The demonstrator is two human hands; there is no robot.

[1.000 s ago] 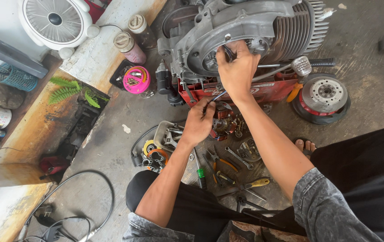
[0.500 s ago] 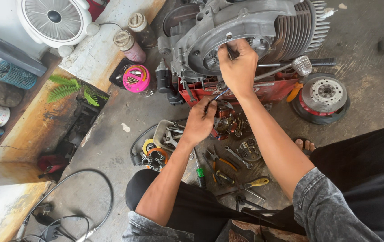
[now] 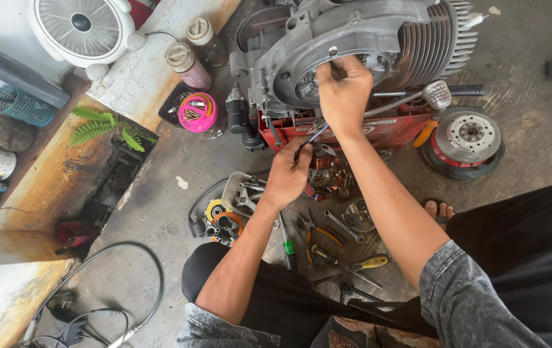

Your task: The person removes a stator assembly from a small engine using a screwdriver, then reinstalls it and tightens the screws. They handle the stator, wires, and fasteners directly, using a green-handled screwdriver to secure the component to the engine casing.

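Observation:
A grey scooter engine (image 3: 360, 38) with cooling fins lies on a red toolbox (image 3: 385, 129) on the concrete floor. My right hand (image 3: 343, 90) is closed around a slim tool pressed into the round opening of the engine case. Lower down, my left hand (image 3: 289, 174) grips a thin metal tool (image 3: 314, 135) whose tip points up toward the engine's underside. Below my left hand lie a copper-wound stator (image 3: 327, 177) and loose wrenches.
Screwdrivers, pliers and wrenches (image 3: 327, 245) litter the floor by my knees, beside a tray of sockets (image 3: 237, 196). A flywheel disc (image 3: 466, 138) rests at right. At left are a pink-lidded tin (image 3: 197, 111), spray cans (image 3: 186, 63), a white fan (image 3: 83, 29) and cables (image 3: 95, 303).
My right hand has shifted slightly on the engine case, turning the tool. My left hand has kept its place with the thin tool.

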